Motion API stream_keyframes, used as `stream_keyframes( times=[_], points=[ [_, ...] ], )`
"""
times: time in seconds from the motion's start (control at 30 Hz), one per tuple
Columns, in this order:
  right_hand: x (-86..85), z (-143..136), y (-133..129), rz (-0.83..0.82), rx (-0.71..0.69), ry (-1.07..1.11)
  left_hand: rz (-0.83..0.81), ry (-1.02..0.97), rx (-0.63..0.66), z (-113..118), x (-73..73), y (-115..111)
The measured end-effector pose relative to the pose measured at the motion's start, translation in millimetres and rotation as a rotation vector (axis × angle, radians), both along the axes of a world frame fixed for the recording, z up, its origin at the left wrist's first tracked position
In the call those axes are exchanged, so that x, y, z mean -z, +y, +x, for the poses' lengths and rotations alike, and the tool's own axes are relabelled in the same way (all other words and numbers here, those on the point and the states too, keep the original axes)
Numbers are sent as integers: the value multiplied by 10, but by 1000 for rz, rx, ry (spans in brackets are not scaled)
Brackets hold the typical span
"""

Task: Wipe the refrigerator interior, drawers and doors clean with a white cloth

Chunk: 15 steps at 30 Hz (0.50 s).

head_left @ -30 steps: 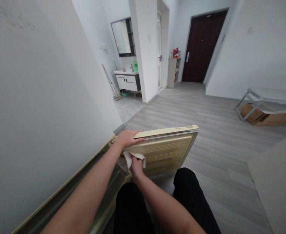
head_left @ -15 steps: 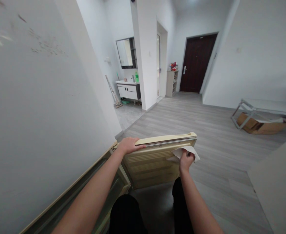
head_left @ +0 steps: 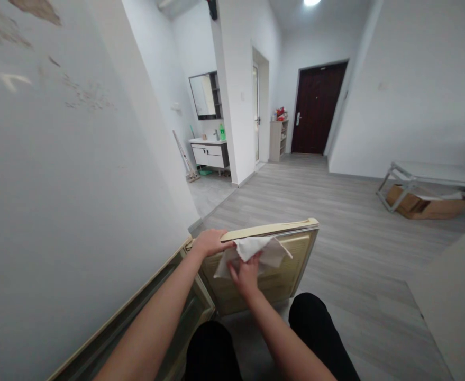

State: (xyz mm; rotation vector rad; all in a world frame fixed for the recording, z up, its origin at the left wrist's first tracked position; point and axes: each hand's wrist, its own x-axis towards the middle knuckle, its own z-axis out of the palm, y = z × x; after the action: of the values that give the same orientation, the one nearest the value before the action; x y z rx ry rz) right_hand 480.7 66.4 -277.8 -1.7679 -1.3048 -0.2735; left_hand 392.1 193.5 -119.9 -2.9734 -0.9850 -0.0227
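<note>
A cream-coloured fridge door (head_left: 299, 259) stands swung open in front of my knees, its ribbed inner face toward me. My left hand (head_left: 210, 242) grips the door's top edge near the hinge side, fingers over the rim. Just below that edge, my right hand (head_left: 248, 275) holds a white cloth (head_left: 256, 247) against the inner face, its corners fanning out around the fingers. To the left is the open fridge body (head_left: 194, 304), seen in part beneath my left forearm.
A white wall (head_left: 77, 201) rises close on the left. Behind the door stretches grey wood-look floor (head_left: 280, 196). A low bench (head_left: 434, 170) with a cardboard box (head_left: 430, 205) under it stands at right. A pale panel (head_left: 450, 286) lies at the lower right.
My right hand has moved left with the cloth, from the door's free side to near my left hand. My left hand keeps its hold. The view has tilted up slightly.
</note>
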Motion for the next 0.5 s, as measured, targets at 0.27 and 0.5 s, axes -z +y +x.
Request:
stream_keyframes(
  times=[0.27,0.5],
  points=[
    [-18,-30,46,-160,-392,-441,-13,8,10,-17,-7,28],
    [91,843,-352,-158,-173,-430,-11,8,8,-9,34,68]
  ],
)
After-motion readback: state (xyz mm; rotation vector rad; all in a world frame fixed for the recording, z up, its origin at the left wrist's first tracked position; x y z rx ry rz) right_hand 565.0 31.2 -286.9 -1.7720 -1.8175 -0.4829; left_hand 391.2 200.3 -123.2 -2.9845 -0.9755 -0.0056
